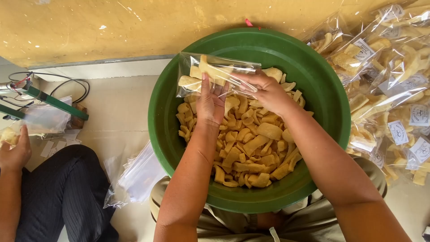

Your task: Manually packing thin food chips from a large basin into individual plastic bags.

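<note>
A large green basin (322, 94) sits between my knees, holding many pale yellow fried chips (251, 148). Above the chips both hands hold a small clear plastic bag (215, 71) lying sideways with a few chips inside. My left hand (209, 102) presses against the bag's underside near its left half. My right hand (264, 89) grips the bag's right end, fingers curled around the opening.
A heap of filled, labelled chip bags (389, 85) rises at the right. Empty clear bags (134, 175) lie on the tiled floor at the left. Another person's hand (13, 150) and dark trousers (62, 188) sit far left, beside a green-armed sealing device (45, 96) with cables. A yellow wall (112, 27) stands behind.
</note>
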